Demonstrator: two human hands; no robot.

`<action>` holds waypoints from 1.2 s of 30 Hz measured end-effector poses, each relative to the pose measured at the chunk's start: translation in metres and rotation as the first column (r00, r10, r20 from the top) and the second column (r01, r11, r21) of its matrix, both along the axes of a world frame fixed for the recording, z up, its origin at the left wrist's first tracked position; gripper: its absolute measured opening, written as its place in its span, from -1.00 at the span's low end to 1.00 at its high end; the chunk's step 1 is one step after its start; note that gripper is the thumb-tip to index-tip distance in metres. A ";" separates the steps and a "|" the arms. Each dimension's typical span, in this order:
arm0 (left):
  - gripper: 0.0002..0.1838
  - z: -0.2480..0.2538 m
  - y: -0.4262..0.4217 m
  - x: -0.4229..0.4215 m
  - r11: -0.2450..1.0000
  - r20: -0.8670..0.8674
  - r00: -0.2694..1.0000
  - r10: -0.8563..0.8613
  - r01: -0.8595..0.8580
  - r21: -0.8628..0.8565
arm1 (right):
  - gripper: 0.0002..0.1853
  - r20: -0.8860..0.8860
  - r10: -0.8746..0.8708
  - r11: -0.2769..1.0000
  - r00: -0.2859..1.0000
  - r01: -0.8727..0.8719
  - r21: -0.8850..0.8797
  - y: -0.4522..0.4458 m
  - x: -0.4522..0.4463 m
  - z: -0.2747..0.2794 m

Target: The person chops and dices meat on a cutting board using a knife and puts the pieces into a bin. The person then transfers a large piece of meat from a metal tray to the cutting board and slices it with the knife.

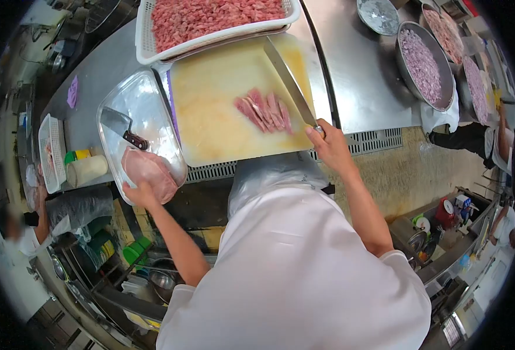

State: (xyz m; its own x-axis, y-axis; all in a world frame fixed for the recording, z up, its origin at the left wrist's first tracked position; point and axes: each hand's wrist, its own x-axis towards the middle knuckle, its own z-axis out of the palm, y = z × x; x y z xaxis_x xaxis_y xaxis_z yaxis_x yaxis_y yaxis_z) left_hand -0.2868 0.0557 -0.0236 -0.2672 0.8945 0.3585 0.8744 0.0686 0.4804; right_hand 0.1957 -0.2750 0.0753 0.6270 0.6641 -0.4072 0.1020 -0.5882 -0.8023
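My right hand [331, 146] is closed round the handle of a long knife [291, 81], whose blade lies over the right side of the yellowed cutting board [208, 99]. Left of the blade, several strips of raw meat [263, 111] lie side by side on the board. My left hand [142, 195] grips the near edge of a slab of raw meat [150, 170] in a metal tray [134, 93]; some of its fingers are hidden. Above that slab, a broad-bladed knife [117, 121] with a dark riveted handle rests in the tray.
A white basket [146, 46] heaped with diced meat stands behind the board. Bowls at right include one of chopped onion [420, 67]. A jar [87, 170] and small white basket [53, 154] stand left of the tray. Other people are at both sides.
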 end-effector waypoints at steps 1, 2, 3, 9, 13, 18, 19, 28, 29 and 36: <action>-0.43 0.017 -0.005 0.041 0.995 0.087 0.994 -0.071 0.065 0.074 | -0.54 -0.009 -0.002 1.000 1.000 0.002 -0.004 0.001 0.000 0.002; -0.44 0.034 -0.010 0.090 0.979 0.103 0.975 -0.199 0.202 -0.017 | -0.54 -0.018 -0.002 1.000 1.000 0.002 -0.008 0.003 0.000 0.005; -0.45 0.052 -0.021 0.142 0.937 0.129 0.939 -0.320 0.333 -0.103 | -0.55 -0.028 0.000 1.000 1.000 -0.001 -0.010 0.004 -0.001 0.006; -0.43 0.058 -0.128 0.342 0.066 -0.097 0.066 -0.993 0.998 0.005 | -0.57 -0.023 0.026 0.999 0.999 -0.025 0.029 0.000 0.002 0.000; -0.37 0.047 -0.132 0.351 0.082 -0.126 0.066 -0.990 0.989 -0.124 | -0.58 0.019 0.046 0.999 0.999 -0.046 0.004 0.002 0.004 0.003; -0.31 0.043 -0.116 0.334 0.175 -0.119 0.155 -0.981 0.968 -0.179 | -0.56 0.005 0.055 0.998 0.998 -0.055 0.035 -0.001 -0.003 0.002; -0.32 0.043 -0.114 0.333 0.206 -0.125 0.186 -0.975 0.962 -0.179 | -0.56 0.006 0.046 0.997 0.999 -0.046 0.064 -0.003 -0.004 -0.001; -0.47 0.048 -0.081 0.337 0.439 -0.239 0.415 -0.878 0.897 -0.052 | -0.55 -0.048 0.014 0.996 0.999 -0.010 0.085 -0.006 -0.004 -0.008; -0.51 0.049 -0.085 0.339 0.364 -0.285 0.346 -0.894 0.931 -0.011 | -0.55 -0.051 0.007 0.995 0.999 -0.001 0.105 -0.006 -0.004 -0.011; -0.70 0.034 -0.137 0.369 -0.056 0.018 -0.055 -0.998 0.996 -0.074 | -0.54 -0.257 -0.143 0.988 0.956 0.124 -0.091 0.008 0.005 0.026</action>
State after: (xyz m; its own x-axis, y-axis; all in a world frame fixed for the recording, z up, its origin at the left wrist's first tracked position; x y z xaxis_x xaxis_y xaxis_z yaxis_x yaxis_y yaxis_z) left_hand 0.0825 -0.0809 0.0106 0.9322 0.2214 0.2863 0.0564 -0.8703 0.4893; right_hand 0.2006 -0.2674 0.1017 0.5726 0.5439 -0.6134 -0.1895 -0.6402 -0.7445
